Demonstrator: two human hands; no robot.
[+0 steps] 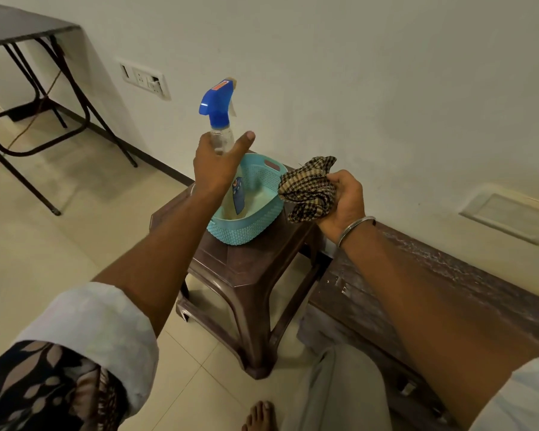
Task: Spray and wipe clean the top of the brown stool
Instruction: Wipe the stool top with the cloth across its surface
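Note:
A brown plastic stool (pixel 246 275) stands on the tiled floor by the wall. On its top sits a teal basket (pixel 255 225) with a dark blue item inside. My left hand (pixel 213 163) holds a clear spray bottle (pixel 220 113) with a blue trigger head, raised upright above the basket. My right hand (pixel 344 200) grips a bunched brown checked cloth (pixel 308 188) just right of the basket, over the stool's right edge. A second brown stool (pixel 417 275) with a dusty, white-speckled top stands to the right under my right forearm.
A dark folding table (pixel 28 57) stands at the far left with an orange cable beneath it. A wall socket (pixel 143 79) sits on the white wall behind the bottle. My bare foot (pixel 260 415) rests on the tiles below.

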